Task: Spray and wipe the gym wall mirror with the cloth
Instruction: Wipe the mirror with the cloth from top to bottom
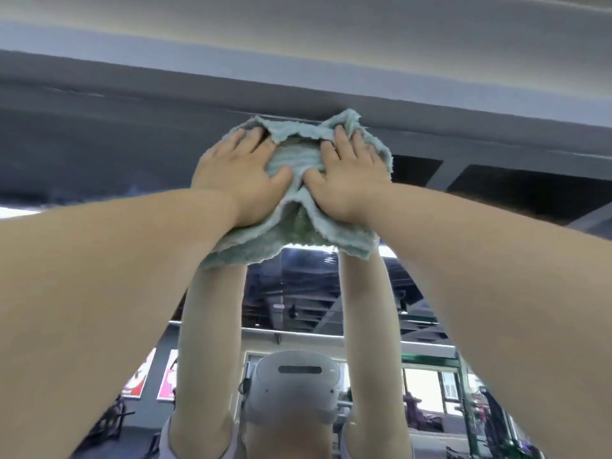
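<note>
1. Left-hand fingers (245, 138): straight and a bit spread, lying flat on the cloth (299, 159), with the tips sunk into a fold at its upper edge. Not gripping, just pressing.
2. Right-hand fingers (341, 140): same deal, straight, slightly apart and flat on the fabric. The outer ones are half hidden by a raised corner of it.
3. The two thumbs point in toward each other just above centre frame and nearly meet, with a bunched ridge of fabric between them.
4. The left hand (238, 175) and right hand (351, 180) sit side by side, palms down on the fabric.
5. It's a pale teal terry cloth, crumpled and pinned against the mirror (298, 293) in the upper middle of the frame. Its top edge touches the dark grey band (132, 91) that runs across the frame, and its bottom edge hangs loose below the wrists.
6. Both bare forearms come in from the lower corners of the frame.
7. Below the cloth, the glass shows the reflected arms and a white headset (298, 385) at bottom centre. There are pink-red posters (165, 376) at lower left and bright windows (424, 389) at lower right.
</note>
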`<state>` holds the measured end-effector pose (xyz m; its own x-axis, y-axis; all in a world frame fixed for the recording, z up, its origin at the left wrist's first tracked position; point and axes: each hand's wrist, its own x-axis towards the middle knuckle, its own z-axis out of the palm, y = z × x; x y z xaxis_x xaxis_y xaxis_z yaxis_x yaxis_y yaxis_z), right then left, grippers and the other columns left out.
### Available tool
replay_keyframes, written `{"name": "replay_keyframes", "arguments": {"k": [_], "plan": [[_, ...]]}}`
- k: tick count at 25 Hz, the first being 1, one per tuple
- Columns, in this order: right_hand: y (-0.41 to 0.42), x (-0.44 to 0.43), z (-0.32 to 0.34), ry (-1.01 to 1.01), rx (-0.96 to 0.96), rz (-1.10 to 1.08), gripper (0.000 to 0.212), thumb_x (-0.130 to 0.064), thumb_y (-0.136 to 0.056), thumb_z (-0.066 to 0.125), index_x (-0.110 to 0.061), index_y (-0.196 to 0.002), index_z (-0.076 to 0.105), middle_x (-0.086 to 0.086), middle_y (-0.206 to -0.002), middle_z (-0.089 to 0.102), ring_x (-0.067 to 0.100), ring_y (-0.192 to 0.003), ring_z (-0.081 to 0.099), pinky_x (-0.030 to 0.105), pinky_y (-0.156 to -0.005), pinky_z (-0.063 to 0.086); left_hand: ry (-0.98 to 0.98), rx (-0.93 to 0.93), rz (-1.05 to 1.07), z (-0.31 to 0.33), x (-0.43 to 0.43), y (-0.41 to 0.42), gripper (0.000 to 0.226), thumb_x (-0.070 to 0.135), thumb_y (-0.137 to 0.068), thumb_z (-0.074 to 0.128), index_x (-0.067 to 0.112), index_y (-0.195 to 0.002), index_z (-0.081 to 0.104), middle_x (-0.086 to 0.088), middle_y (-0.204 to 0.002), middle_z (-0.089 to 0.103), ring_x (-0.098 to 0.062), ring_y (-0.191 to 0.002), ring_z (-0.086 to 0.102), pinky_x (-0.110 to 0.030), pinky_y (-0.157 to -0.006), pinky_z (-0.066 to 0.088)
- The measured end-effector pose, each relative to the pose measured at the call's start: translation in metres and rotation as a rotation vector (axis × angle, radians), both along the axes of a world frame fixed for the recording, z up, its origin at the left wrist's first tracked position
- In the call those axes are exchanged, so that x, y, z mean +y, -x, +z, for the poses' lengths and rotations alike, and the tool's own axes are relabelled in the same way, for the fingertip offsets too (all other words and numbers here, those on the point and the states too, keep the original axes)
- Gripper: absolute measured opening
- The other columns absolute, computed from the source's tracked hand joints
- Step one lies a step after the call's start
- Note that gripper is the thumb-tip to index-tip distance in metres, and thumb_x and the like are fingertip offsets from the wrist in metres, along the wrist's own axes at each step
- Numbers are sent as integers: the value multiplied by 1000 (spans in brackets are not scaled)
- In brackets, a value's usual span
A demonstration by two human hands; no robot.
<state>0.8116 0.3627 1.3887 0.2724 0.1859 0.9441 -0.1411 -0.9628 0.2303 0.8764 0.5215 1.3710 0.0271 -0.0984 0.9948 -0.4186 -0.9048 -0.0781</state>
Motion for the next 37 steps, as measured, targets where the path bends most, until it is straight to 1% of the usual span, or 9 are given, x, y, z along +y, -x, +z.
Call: {"name": "replay_keyframes", "arguments": {"k": [2,6,8,10,12,16,25,29,37], "plan": [[-11,38,4,52,6,-10,67,-52,-98,19,-20,-155,5,4,-162,-12,25,-149,-12,41,-120,-5,24,-60,-2,-7,46,-13,60,53,-95,25,23,-146,34,1,-157,22,-19,-143,18,-40,-117,19],[-35,108,-1,141,21,11,63,-50,-98,21,-27,-155,9,4,-162,-11,24,-149,-11,41,-120,-5,-9,-193,190,-19,106,-23,61,38,-91,24,-1,-130,52,-16,-140,41,-32,-129,36,-42,-117,16],[-44,125,-6,173,5,34,63,-50,-97,23,-26,-155,11,4,-163,-10,23,-149,-11,40,-121,-5,-75,-144,203,-24,119,-25,58,34,-95,26,-2,-136,43,-21,-142,38,-38,-131,36,-44,-110,25],[-41,113,-8,181,-5,37,65,-51,-97,24,-26,-156,9,2,-163,-9,20,-149,-9,38,-121,-3,-95,3,126,-22,111,-20,59,34,-98,24,14,-152,18,-26,-149,27,-42,-136,29,-47,-107,29],[-31,82,-11,146,-14,24,66,-53,-98,22,-26,-156,7,1,-163,-9,19,-149,-9,38,-121,-2,-92,94,98,-14,82,-11,61,37,-100,23,27,-155,-3,-25,-158,4,-41,-146,9,-46,-117,14],[-4,-11,-34,66,-30,-32,65,-53,-98,20,-26,-155,3,1,-162,-11,18,-149,-9,38,-121,-1,-219,-46,26,-19,-12,6,64,38,-99,18,13,-154,-2,-14,-161,-10,-24,-149,-9,-35,-119,-8],[37,-145,-79,-114,-78,-68,76,-55,-86,12,-23,-155,7,7,-163,-8,25,-149,-5,39,-121,0,-290,-37,-51,-49,-157,46,63,43,-100,14,17,-155,-5,-12,-161,-15,-21,-148,-12,-32,-119,-8],[24,-76,-93,-122,-52,-93,66,-48,-98,21,-17,-155,6,14,-161,-12,33,-148,-10,43,-120,-3,-279,-35,-38,-75,-88,26,65,44,-100,17,15,-155,-2,-11,-162,-10,-20,-149,-8,-31,-120,-7],[-47,155,-130,48,18,-3,73,-54,-93,28,-21,-155,10,12,-161,-12,34,-147,-16,45,-118,-10,-123,-90,-8,-148,145,-49,75,51,-92,14,6,-153,19,-26,-157,14,-36,-147,14,-40,-119,5]]}}
